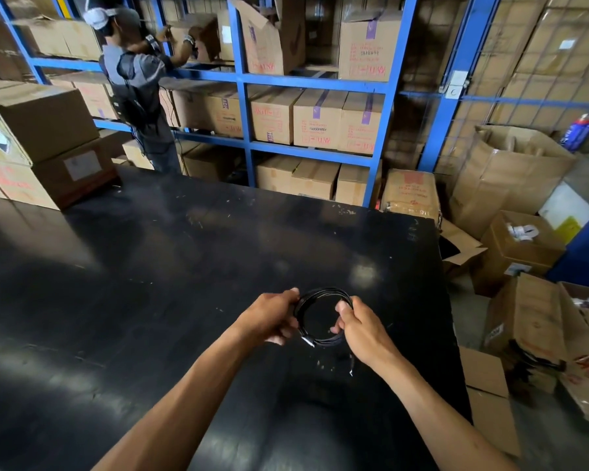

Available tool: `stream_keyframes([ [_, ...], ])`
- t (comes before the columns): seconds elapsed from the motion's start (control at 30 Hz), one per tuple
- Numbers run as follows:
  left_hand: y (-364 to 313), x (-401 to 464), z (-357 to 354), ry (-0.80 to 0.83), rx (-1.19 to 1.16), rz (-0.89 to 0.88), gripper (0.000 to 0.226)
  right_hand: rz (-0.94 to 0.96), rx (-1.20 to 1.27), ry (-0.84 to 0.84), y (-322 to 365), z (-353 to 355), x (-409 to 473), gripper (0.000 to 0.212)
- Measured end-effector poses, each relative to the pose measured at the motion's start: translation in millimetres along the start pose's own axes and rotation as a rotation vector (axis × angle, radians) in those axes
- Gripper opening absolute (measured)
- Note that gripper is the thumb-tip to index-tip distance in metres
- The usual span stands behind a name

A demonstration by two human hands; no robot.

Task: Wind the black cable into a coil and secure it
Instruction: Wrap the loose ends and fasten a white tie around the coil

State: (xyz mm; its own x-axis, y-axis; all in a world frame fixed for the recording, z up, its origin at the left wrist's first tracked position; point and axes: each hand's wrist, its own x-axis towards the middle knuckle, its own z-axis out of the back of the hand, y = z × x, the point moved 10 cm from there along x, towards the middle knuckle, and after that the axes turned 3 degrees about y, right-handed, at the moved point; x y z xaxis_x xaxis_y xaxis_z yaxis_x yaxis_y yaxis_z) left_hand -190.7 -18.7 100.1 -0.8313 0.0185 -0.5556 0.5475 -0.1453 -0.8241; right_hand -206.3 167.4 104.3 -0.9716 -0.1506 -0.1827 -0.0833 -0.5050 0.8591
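- Left hand pinches the left side of the black cable coil, fingers closed round the bundled turns.
- Right hand is closed on the right side, thumb on top, turns pressed under it.
- Coil sits between the two hands, held just above the black table, roughly a round loop of several turns.
- One connector end pokes out at the lower left of the loop; a second tip hangs below the right hand on a short tail.
- Step, as I read it: winding is about done, securing not started. No tie or strap visible on the coil.
- Next move likely needs one hand to hold all turns together while the other wraps the loose tail round the bundle, or fetches a tie. None in view.
- Risk: turns spring apart if either pinch loosens.
- Background: another person at blue shelving full of cardboard boxes; not involved.
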Motion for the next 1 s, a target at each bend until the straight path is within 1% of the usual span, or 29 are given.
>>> stream_keyframes([
  [0.07, -27.5, -6.9, 16.1, -0.201, 0.315, -0.249, 0.045, -0.018, -0.012, 0.052, -0.8, -3.5, 2.7, 0.031],
  [0.1, -39.0, -9.9, 16.5, -0.241, 0.415, -0.377, 0.042, -0.021, -0.021, 0.08, 1.1, -6.3, 3.0, 0.031],
  [0.13, -47.0, -13.6, 10.6, -0.21, 0.48, -0.48, 0.042, -0.019, -0.032, 0.108, 2.9, -9.6, 3.7, 0.031],
  [0.17, -50.7, -14.6, 0.5, -0.133, 0.526, -0.562, 0.045, -0.014, -0.048, 0.135, 5.0, -12.9, 4.2, 0.03],
  [0.2, -49.9, -13.6, -10.2, -0.055, 0.584, -0.618, 0.048, -0.008, -0.063, 0.162, 5.9, -16.7, 5.2, 0.03],
  [0.23, -48.6, -14.3, -19.2, -0.016, 0.658, -0.673, 0.048, -0.003, -0.079, 0.191, 5.9, -20.5, 5.9, 0.029],
  [0.33, -41.1, -13.0, -32.3, -0.082, 0.845, -0.795, 0.045, -0.018, -0.101, 0.239, 1.1, -26.9, 7.1, 0.028],
  [0.4, -33.3, -8.6, -34.0, -0.112, 0.852, -0.784, 0.045, -0.02, -0.083, 0.221, 1.1, -23.3, 4.2, 0.027],
  [0.5, -27.9, -1.4, -31.3, -0.145, 0.804, -0.726, 0.045, 0.068, -0.093, 0.142, 10.4, -14.4, -0.9, 0.029],
  [0.6, -20.9, 5.0, -32.2, -0.109, 0.749, -0.661, 0.042, 0.145, -0.129, 0.024, 9.2, -7.6, -0.7, 0.027],
  [0.7, -5.1, 18.0, -33.2, 0.006, 0.466, -0.51, 0.039, 0.111, -0.035, -0.06, -4.1, -2.3, 5.2, 0.025],
  [0.73, -2.5, 22.3, -32.6, 0.004, 0.406, -0.479, 0.037, 0.088, 0.006, -0.081, -8.9, -1.2, 7.9, 0.025],
  [0.77, -3.8, 24.8, -32.5, -0.019, 0.415, -0.48, 0.035, 0.064, 0.039, -0.098, -14.3, -1.1, 11.5, 0.024],
  [0.87, -12.1, 25.5, -36.1, -0.118, 0.573, -0.551, 0.026, -0.021, 0.151, -0.055, -34.6, -8.2, 25.3, 0.022],
  [0.93, -4.7, 37.9, -34.0, -0.117, 0.525, -0.487, 0.025, -0.081, 0.227, 0.035, -47.7, -15.9, 35.1, 0.02],
  [1.0, 6.1, 54.7, -27.7, -0.128, 0.465, -0.413, 0.027, -0.122, 0.214, 0.092, -59.8, -15.5, 45.3, 0.022],
])
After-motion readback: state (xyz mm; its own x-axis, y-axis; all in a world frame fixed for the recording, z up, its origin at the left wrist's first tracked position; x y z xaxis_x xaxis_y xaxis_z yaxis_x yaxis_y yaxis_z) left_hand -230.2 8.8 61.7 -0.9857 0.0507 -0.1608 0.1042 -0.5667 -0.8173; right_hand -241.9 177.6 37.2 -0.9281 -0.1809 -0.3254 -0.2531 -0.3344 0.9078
